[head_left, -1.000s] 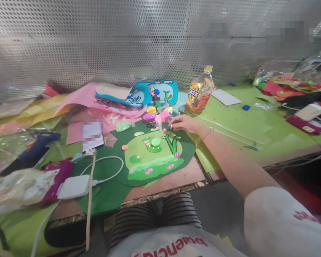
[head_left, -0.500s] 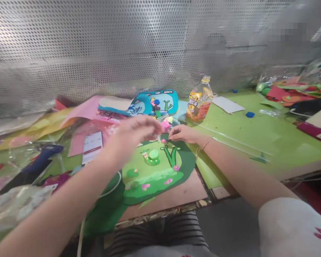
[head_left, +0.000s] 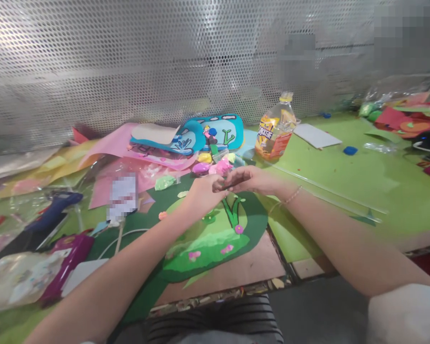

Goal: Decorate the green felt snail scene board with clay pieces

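Note:
My left hand (head_left: 203, 192) and my right hand (head_left: 249, 179) meet above the upper part of a green paper picture (head_left: 215, 263). The fingers of both are curled together at the tips, and whatever they pinch is too small or hidden to name. On the picture, a dark-outlined green plant (head_left: 232, 214) and a small purple flower (head_left: 239, 229) show below the hands. My left hand covers most of the green snail figure. Just behind the fingertips lie a bright pink lump (head_left: 220, 166), a purple lump (head_left: 201, 168) and a yellow lump (head_left: 205, 157), which look like soft clay.
A plastic bottle (head_left: 275, 126) with an orange label stands behind my right hand. Blue picture boards (head_left: 236, 125) lean at the back. To the left are a phone (head_left: 122, 196), a blue-handled glue gun (head_left: 59, 210) and a purple tool (head_left: 68, 265). A white card (head_left: 317, 135) lies right.
My left hand has come down and right to meet my right hand, now covering the snail. The clay lumps behind have come into view. The camera view has shifted slightly.

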`<state>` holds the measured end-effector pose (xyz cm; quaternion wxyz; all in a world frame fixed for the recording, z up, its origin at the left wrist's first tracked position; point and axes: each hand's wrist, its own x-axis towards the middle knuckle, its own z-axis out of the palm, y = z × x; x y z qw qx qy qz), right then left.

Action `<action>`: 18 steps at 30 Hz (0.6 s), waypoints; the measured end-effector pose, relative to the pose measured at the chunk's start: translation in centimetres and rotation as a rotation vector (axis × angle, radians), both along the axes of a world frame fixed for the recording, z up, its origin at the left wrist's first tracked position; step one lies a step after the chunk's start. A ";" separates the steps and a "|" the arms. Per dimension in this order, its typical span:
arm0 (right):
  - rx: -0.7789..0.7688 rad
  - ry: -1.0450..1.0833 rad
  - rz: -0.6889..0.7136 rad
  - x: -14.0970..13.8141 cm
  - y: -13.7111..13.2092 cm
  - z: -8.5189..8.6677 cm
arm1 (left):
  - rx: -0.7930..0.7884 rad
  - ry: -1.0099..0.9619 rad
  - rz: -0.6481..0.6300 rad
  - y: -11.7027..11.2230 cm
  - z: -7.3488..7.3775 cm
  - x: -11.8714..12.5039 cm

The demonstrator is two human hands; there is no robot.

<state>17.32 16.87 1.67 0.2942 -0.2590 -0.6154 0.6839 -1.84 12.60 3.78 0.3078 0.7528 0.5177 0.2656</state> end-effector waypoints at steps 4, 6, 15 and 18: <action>0.028 -0.022 -0.026 0.0 -0.2 0.2 | -0.024 -0.080 0.010 -0.1 -0.3 -0.2; 0.029 -0.032 -0.041 0.2 -0.2 0.4 | -0.028 -0.100 0.022 0.0 -0.4 -0.3; -0.013 0.005 -0.042 1.1 -0.2 1.2 | -0.014 -0.190 0.051 0.4 -0.6 -0.6; -0.032 0.038 -0.049 1.1 -0.3 1.2 | -0.009 -0.199 0.058 0.4 -0.7 -0.6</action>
